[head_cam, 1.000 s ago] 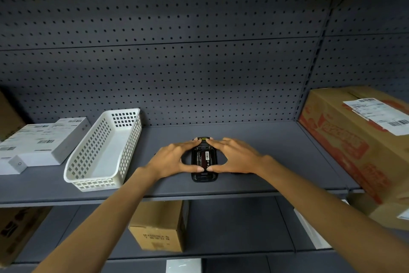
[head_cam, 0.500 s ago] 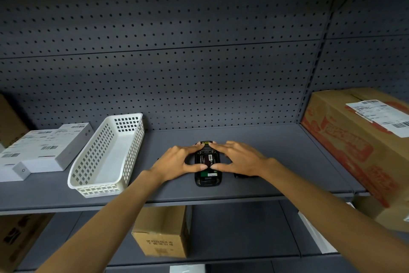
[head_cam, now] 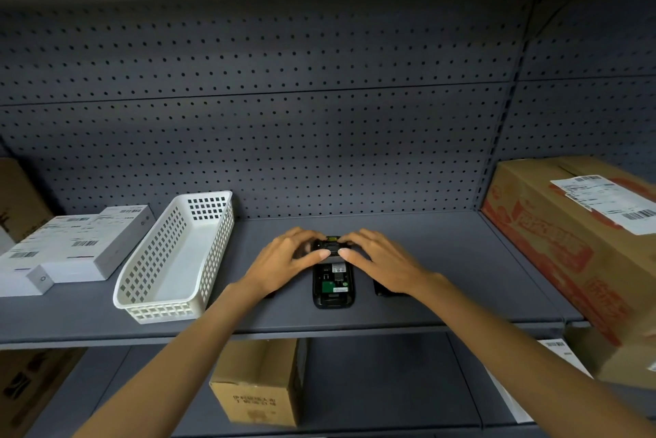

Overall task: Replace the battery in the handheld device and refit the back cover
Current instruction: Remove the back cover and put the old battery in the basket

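Note:
A black handheld device (head_cam: 333,290) lies face down on the grey shelf (head_cam: 443,260) with its back open, showing a green board in the battery bay. My left hand (head_cam: 284,260) and my right hand (head_cam: 381,260) meet at its far end. Their thumbs and fingertips pinch a dark battery (head_cam: 333,257), which sits tipped up over the top of the bay and is mostly hidden by the fingers. A flat black piece (head_cam: 385,290), possibly the back cover, lies just right of the device, half under my right wrist.
A white perforated basket (head_cam: 170,270) stands left of my left hand, with white labelled boxes (head_cam: 74,245) beyond it. A large cardboard carton (head_cam: 575,242) fills the shelf's right end. A pegboard wall backs the shelf. A small brown box (head_cam: 259,384) sits on the shelf below.
Both hands have slid from the device's middle to its far end. The labelled battery that covered the bay has moved up with them, uncovering the green board.

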